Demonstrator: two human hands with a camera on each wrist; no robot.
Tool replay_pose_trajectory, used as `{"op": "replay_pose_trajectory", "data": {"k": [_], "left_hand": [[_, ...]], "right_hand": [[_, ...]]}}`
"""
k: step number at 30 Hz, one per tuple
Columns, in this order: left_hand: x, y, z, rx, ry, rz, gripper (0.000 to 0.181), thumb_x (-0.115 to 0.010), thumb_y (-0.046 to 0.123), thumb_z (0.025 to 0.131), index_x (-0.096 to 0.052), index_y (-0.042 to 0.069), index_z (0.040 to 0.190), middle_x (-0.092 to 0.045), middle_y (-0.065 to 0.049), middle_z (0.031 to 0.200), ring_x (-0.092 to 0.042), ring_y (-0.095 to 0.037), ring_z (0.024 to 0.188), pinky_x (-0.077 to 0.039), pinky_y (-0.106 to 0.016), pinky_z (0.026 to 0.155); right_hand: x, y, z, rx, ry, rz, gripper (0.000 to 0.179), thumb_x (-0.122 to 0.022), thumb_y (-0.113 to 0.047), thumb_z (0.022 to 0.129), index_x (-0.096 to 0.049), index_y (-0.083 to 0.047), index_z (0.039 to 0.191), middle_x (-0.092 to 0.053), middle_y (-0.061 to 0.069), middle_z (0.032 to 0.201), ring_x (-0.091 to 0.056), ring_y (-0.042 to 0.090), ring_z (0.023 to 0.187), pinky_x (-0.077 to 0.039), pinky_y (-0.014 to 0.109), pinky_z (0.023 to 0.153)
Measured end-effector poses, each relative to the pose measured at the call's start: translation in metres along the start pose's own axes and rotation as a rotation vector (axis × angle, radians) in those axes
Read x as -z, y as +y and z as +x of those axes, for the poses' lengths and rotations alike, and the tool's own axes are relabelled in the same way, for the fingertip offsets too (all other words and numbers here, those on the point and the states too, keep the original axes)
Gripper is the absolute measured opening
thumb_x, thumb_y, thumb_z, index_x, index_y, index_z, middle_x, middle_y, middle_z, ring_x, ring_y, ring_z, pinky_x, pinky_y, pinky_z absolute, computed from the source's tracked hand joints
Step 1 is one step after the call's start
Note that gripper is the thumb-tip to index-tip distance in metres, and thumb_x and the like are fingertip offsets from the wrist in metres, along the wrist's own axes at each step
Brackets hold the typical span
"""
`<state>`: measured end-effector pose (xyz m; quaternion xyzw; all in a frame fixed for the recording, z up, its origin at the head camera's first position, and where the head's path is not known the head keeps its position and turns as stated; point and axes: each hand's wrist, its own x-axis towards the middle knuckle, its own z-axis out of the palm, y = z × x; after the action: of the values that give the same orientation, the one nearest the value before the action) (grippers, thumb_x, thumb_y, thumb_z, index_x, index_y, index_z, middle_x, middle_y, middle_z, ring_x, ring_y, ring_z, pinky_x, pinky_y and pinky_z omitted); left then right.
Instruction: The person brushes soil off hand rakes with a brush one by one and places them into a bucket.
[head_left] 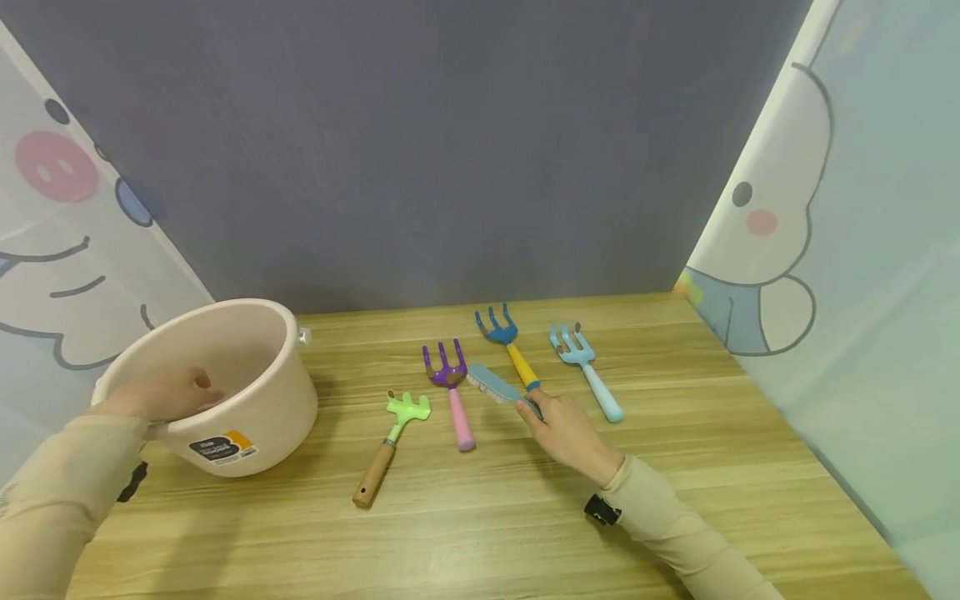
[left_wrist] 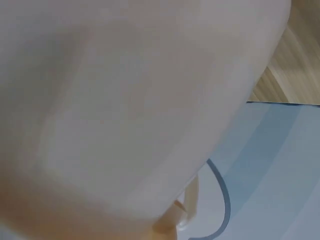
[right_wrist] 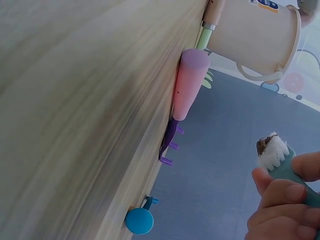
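My right hand (head_left: 570, 433) grips a teal brush (head_left: 497, 384) low over the table, its head pointing left. In the right wrist view, white bristles (right_wrist: 274, 151) carry a brown clump at the tip, and curled fingers (right_wrist: 285, 195) wrap the handle. Over the near left rim of a white bucket (head_left: 292, 408), my left hand (head_left: 161, 394) holds on, with part of the fingers hidden inside. The bucket's pale outer wall (left_wrist: 130, 120) fills most of the left wrist view. A blue hand rake (head_left: 501, 332) with a yellow handle lies just behind the brush.
A purple rake (head_left: 450, 375) with a pink handle and a green rake (head_left: 405, 410) with a wooden handle lie between bucket and brush. Farther right lies a light-blue rake (head_left: 592, 379). Brown bits sit on several tines. A dark grey panel (head_left: 450, 167) backs the wooden table (head_left: 465, 533).
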<state>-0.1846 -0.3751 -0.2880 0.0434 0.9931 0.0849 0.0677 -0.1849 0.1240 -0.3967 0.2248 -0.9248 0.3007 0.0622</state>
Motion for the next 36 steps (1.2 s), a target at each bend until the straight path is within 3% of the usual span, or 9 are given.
{"op": "replay_pose_trajectory", "data": {"k": [4, 8, 12, 17, 24, 27, 29, 31, 36], "left_hand": [[0.008, 0.000, -0.001, -0.038, 0.124, 0.077, 0.032, -0.054, 0.032, 0.087, -0.065, 0.001, 0.087, -0.067, -0.013, 0.082, -0.059, -0.030, 0.074, -0.043, -0.040, 0.065], [0.016, 0.006, -0.008, 0.016, 0.179, 0.042, 0.042, -0.047, 0.038, 0.092, -0.060, 0.000, 0.106, -0.062, -0.024, 0.103, -0.056, -0.047, 0.090, -0.044, -0.049, 0.061], [0.021, 0.019, -0.017, 0.029, 0.316, -0.004, 0.037, -0.045, 0.034, 0.092, -0.060, 0.003, 0.106, -0.062, -0.024, 0.101, -0.057, -0.043, 0.083, -0.041, -0.040, 0.054], [0.024, 0.044, -0.026, -0.022, 0.562, -0.055, 0.026, -0.049, 0.024, 0.089, -0.064, 0.004, 0.099, -0.065, -0.019, 0.086, -0.058, -0.033, 0.069, -0.034, -0.029, 0.050], [0.019, 0.080, -0.037, -0.237, 0.885, -0.006, 0.013, -0.059, 0.013, 0.079, -0.068, 0.005, 0.084, -0.065, -0.008, 0.068, -0.046, 0.000, 0.051, -0.030, -0.017, 0.043], [0.013, 0.093, -0.040, -0.346, 0.978, 0.006, 0.012, -0.059, 0.013, 0.075, -0.067, 0.006, 0.079, -0.064, -0.005, 0.065, -0.047, -0.002, 0.052, -0.034, -0.017, 0.046], [0.008, 0.101, -0.041, -0.397, 1.008, 0.008, 0.012, -0.058, 0.015, 0.074, -0.067, 0.007, 0.077, -0.063, -0.002, 0.064, -0.048, -0.003, 0.053, -0.036, -0.017, 0.048], [0.001, 0.108, -0.042, -0.444, 1.018, 0.016, 0.013, -0.057, 0.016, 0.074, -0.066, 0.008, 0.076, -0.061, -0.001, 0.064, -0.051, -0.013, 0.052, -0.038, -0.018, 0.048], [-0.019, 0.122, -0.042, -0.445, 0.952, 0.019, 0.009, -0.058, 0.015, 0.073, -0.066, 0.011, 0.076, -0.060, 0.004, 0.064, -0.054, -0.014, 0.053, -0.040, -0.023, 0.046]], "right_hand": [[-0.001, 0.000, 0.000, -0.007, -0.007, 0.003, 0.027, -0.044, -0.027, 0.097, -0.057, -0.006, 0.087, -0.033, -0.008, 0.048, -0.026, 0.003, 0.038, -0.021, 0.013, 0.036], [-0.001, 0.000, 0.000, -0.011, -0.011, 0.004, 0.029, -0.043, -0.029, 0.097, -0.059, -0.005, 0.090, -0.033, -0.008, 0.048, -0.026, 0.003, 0.038, -0.021, 0.014, 0.036], [-0.001, -0.001, 0.000, -0.017, -0.015, 0.007, 0.032, -0.043, -0.029, 0.097, -0.060, -0.003, 0.096, -0.033, -0.008, 0.047, -0.026, 0.003, 0.038, -0.022, 0.015, 0.036], [-0.001, -0.002, 0.000, -0.028, -0.013, -0.006, 0.031, -0.045, -0.027, 0.097, -0.061, 0.000, 0.101, -0.033, -0.008, 0.046, -0.026, 0.003, 0.038, -0.023, 0.016, 0.037], [-0.002, -0.003, 0.000, -0.034, -0.030, -0.020, 0.033, -0.046, -0.027, 0.096, -0.060, 0.001, 0.105, -0.034, -0.008, 0.046, -0.027, 0.004, 0.038, -0.022, 0.015, 0.037], [-0.002, -0.004, 0.000, -0.029, -0.036, -0.019, 0.031, -0.047, -0.027, 0.096, -0.061, 0.000, 0.102, -0.033, -0.008, 0.047, -0.027, 0.004, 0.038, -0.021, 0.014, 0.036], [-0.002, -0.004, 0.001, -0.026, -0.035, -0.018, 0.029, -0.047, -0.027, 0.096, -0.061, -0.002, 0.099, -0.033, -0.008, 0.047, -0.027, 0.004, 0.038, -0.021, 0.014, 0.036], [-0.003, -0.004, 0.001, -0.025, -0.033, -0.017, 0.029, -0.047, -0.027, 0.096, -0.061, -0.002, 0.098, -0.034, -0.008, 0.047, -0.027, 0.004, 0.038, -0.021, 0.014, 0.036], [-0.003, -0.005, 0.002, -0.014, -0.030, -0.029, 0.028, -0.047, -0.026, 0.096, -0.061, -0.002, 0.099, -0.034, -0.008, 0.047, -0.027, 0.003, 0.038, -0.021, 0.014, 0.036]]}}
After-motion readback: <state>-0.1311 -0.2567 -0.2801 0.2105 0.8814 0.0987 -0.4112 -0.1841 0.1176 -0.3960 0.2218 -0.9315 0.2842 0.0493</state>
